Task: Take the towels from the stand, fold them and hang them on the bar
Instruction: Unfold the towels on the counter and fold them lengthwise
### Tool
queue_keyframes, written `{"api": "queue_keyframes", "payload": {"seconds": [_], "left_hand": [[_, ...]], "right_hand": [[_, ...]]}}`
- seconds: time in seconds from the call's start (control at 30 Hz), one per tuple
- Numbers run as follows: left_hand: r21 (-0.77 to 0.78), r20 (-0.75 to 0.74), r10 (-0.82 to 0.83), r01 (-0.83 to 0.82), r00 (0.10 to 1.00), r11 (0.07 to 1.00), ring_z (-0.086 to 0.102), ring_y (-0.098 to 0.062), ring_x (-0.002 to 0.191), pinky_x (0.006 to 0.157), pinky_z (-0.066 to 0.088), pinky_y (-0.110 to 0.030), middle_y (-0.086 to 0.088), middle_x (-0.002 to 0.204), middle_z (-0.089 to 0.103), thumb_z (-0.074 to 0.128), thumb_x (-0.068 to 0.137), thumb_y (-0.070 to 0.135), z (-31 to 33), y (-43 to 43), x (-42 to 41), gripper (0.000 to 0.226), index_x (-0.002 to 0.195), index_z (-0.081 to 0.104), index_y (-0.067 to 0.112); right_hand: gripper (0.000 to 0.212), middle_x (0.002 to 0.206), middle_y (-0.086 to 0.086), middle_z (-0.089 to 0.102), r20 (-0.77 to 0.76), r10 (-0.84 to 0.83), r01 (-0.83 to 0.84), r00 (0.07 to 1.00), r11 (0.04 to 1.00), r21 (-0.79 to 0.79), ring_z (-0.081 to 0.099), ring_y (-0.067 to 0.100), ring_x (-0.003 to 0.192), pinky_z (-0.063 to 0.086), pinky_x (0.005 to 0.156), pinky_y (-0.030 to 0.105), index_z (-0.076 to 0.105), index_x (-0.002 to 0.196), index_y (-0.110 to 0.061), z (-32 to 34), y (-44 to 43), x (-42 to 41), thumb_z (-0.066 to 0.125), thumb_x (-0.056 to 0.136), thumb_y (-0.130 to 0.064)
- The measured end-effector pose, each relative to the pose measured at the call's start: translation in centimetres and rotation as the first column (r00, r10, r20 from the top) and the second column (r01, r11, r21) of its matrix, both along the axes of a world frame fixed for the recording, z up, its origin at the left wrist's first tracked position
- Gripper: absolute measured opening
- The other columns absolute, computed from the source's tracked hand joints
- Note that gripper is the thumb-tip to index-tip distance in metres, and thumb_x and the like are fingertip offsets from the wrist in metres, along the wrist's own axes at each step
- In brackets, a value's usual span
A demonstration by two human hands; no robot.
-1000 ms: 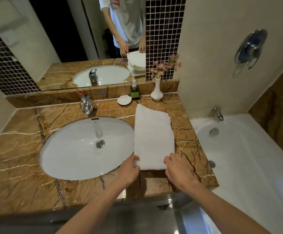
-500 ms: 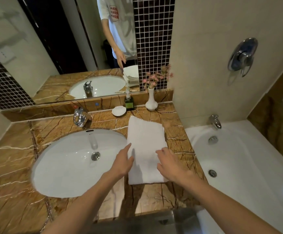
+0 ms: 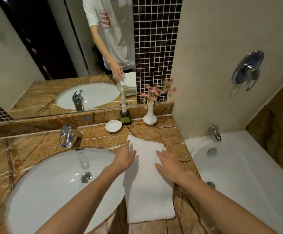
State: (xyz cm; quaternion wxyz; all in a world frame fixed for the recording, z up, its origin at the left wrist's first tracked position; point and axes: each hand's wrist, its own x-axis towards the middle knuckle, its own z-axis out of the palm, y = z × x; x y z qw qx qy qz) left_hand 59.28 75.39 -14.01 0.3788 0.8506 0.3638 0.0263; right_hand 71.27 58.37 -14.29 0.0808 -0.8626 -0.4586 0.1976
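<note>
A white towel (image 3: 148, 191) lies folded into a long strip on the brown marble counter (image 3: 36, 144), just right of the sink. My left hand (image 3: 124, 158) rests flat on the towel's far left edge, fingers spread. On the far right part of the towel lies my right hand (image 3: 168, 164), palm down with fingers apart. Neither hand grips the cloth. No stand or hanging bar shows in the head view.
A white oval sink (image 3: 49, 191) with a chrome tap (image 3: 67, 135) fills the left. A soap dish (image 3: 113, 126), a dark bottle (image 3: 125, 116) and a white vase (image 3: 150, 116) stand at the back. A white bathtub (image 3: 248, 174) lies right.
Both hands slid from the towel's near end along it to its far end. The view shifted so the counter sits lower in the frame.
</note>
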Motion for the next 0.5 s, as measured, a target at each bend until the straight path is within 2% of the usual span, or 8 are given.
{"api": "queue_keyframes", "payload": {"seconds": [0.13, 0.23, 0.37, 0.43, 0.47, 0.5], "left_hand": [[-0.022, 0.015, 0.070, -0.070, 0.997, 0.997, 0.030, -0.026, 0.140, 0.112, 0.026, -0.037, -0.010, 0.154, 0.031, 0.051, 0.097, 0.024, -0.2, 1.9, 1.8, 0.060, 0.148, 0.024, 0.009], [-0.062, 0.066, 0.150, -0.146, 0.986, 0.987, 0.039, -0.029, 0.134, 0.110, 0.034, -0.042, -0.014, 0.147, 0.039, 0.054, 0.096, 0.023, -0.5, 2.9, 3.1, 0.058, 0.146, 0.029, 0.007], [-0.033, 0.096, 0.246, -0.244, 0.964, 0.969, 0.055, -0.024, 0.107, 0.091, 0.045, -0.038, -0.013, 0.121, 0.058, 0.060, 0.092, 0.029, -1.0, 3.8, 4.6, 0.052, 0.135, 0.044, 0.005], [-0.015, 0.119, 0.249, -0.250, 0.961, 0.968, 0.056, -0.022, 0.088, 0.077, 0.045, -0.035, -0.009, 0.096, 0.062, 0.063, 0.091, 0.028, -0.8, 3.8, 5.1, 0.032, 0.113, 0.059, 0.006], [-0.001, 0.133, 0.238, -0.240, 0.962, 0.971, 0.055, -0.023, 0.078, 0.069, 0.043, -0.035, -0.006, 0.082, 0.060, 0.063, 0.090, 0.026, -0.7, 3.8, 5.3, 0.017, 0.094, 0.063, 0.010], [0.020, 0.147, 0.224, -0.229, 0.963, 0.973, 0.052, -0.023, 0.069, 0.062, 0.040, -0.035, -0.004, 0.070, 0.057, 0.063, 0.090, 0.025, -0.4, 3.8, 5.4, 0.018, 0.077, 0.061, 0.012]], "right_hand": [[0.052, 0.153, 0.011, 0.025, -0.013, -0.015, 0.015, 1.000, 1.000, -0.022, 0.025, 0.030, 0.139, 0.028, 0.111, 0.040, 0.024, 0.148, -0.017, -0.4, 1.7, 1.3, 0.035, 0.101, -0.034], [0.050, 0.151, 0.013, 0.027, -0.021, -0.017, 0.016, 1.000, 0.999, -0.042, 0.030, 0.032, 0.136, 0.031, 0.109, 0.040, 0.028, 0.146, -0.016, -1.0, 2.5, 1.8, 0.035, 0.100, -0.035], [0.050, 0.149, 0.012, 0.030, -0.044, -0.006, 0.005, 0.999, 1.000, -0.017, 0.033, 0.032, 0.133, 0.034, 0.107, 0.041, 0.030, 0.145, -0.017, -1.6, 2.8, 2.3, 0.037, 0.099, -0.036], [0.049, 0.148, 0.010, 0.031, -0.059, -0.003, 0.004, 0.998, 1.000, 0.011, 0.035, 0.030, 0.132, 0.036, 0.106, 0.039, 0.032, 0.144, -0.017, -1.9, 2.8, 2.8, 0.038, 0.099, -0.035], [0.048, 0.148, 0.010, 0.031, -0.064, -0.002, 0.004, 0.998, 1.000, 0.025, 0.036, 0.028, 0.131, 0.037, 0.105, 0.038, 0.034, 0.143, -0.016, -1.9, 2.9, 3.1, 0.038, 0.099, -0.034], [0.046, 0.147, 0.009, 0.032, -0.067, -0.002, 0.005, 0.998, 0.999, 0.036, 0.037, 0.028, 0.130, 0.038, 0.104, 0.038, 0.036, 0.141, -0.016, -1.9, 2.9, 3.4, 0.039, 0.099, -0.034]]}}
